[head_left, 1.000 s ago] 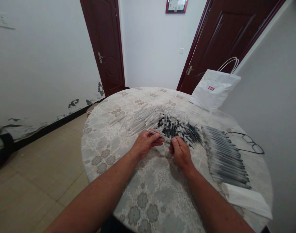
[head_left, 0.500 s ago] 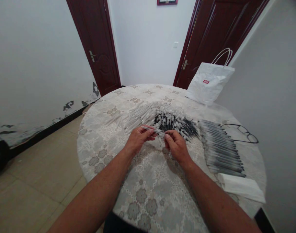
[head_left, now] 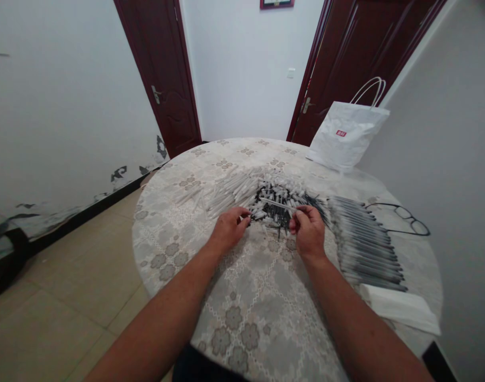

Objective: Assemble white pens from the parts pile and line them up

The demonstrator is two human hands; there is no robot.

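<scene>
In my right hand (head_left: 311, 232), closed fingers grip one end of a slim, clear pen barrel (head_left: 277, 203), which points left over the pile. My left hand (head_left: 227, 230) is beside the near edge of the pile, thumb and fingers pinched together. Something small and dark shows at its fingertips; I cannot make out what it is. Past the left hand lies a heap of whitish pen tubes (head_left: 232, 191). Black refills with pale ends (head_left: 280, 215) are heaped between the hands and beyond them.
A row of dark pens (head_left: 365, 244) lies to the right, with eyeglasses (head_left: 410, 220) beside it and a folded white paper or cloth (head_left: 399, 307) in front. At the back right stands a white paper bag (head_left: 346, 135). A patterned cloth (head_left: 242, 329) covers the round table.
My hands have moved apart from the barrel they both held. The right hand carried it to the right; the left let go and lowered to the pile's edge.
</scene>
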